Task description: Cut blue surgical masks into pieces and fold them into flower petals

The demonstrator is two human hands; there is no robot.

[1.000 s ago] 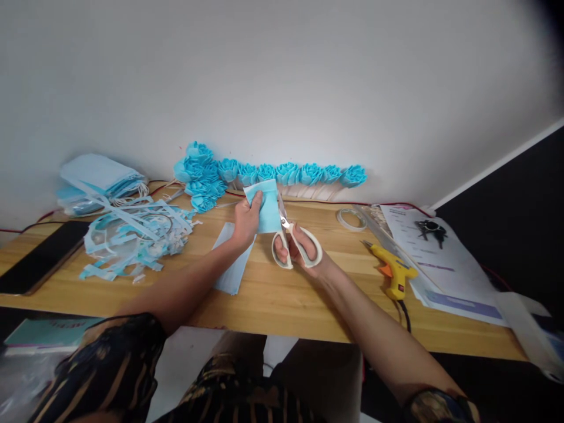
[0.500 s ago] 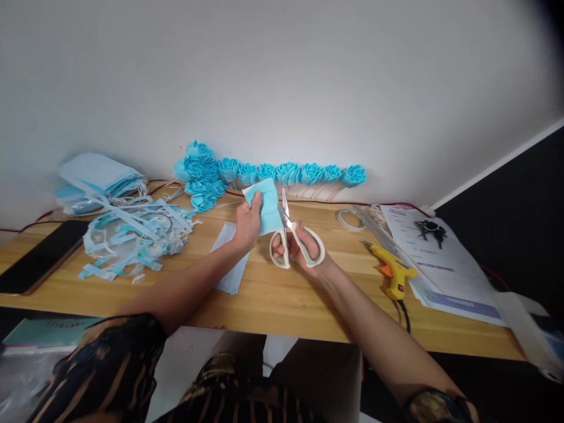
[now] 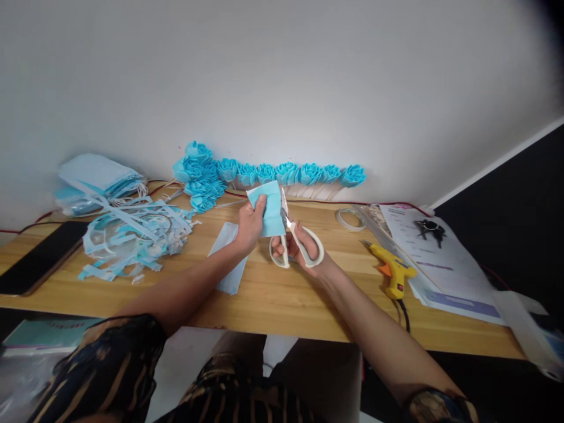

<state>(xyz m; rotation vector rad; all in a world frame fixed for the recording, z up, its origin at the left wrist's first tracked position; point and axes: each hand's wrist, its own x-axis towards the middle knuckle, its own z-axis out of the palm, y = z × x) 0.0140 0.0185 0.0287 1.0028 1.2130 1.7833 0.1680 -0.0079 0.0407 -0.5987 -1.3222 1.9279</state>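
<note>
My left hand (image 3: 251, 224) pinches a folded light-blue piece of mask fabric (image 3: 272, 210), thumb on its front face, above the table. Fingers of my right hand (image 3: 304, 249) go through the white handles of a pair of scissors (image 3: 314, 241). The blades point up and are parted, at the right edge of the fabric; whether the fabric lies between them I cannot tell. Below my left forearm a pale-blue face mask (image 3: 231, 279) lies flat on the wood. Blue fabric flowers (image 3: 287, 174) line the wall behind my hands, with several more heaped (image 3: 200, 176) at their left end.
Cut blue strips (image 3: 141, 235) lie piled at left, beside a dark phone (image 3: 42, 255) and stacked masks (image 3: 99, 176). To the right are a tape roll (image 3: 351, 219), a yellow glue gun (image 3: 394, 270) with its cord, and papers (image 3: 440, 264) with keys (image 3: 430, 228) on top.
My left hand has shifted the fabric slightly right, closer to the scissors blades. My right hand and the scissors have barely moved.
</note>
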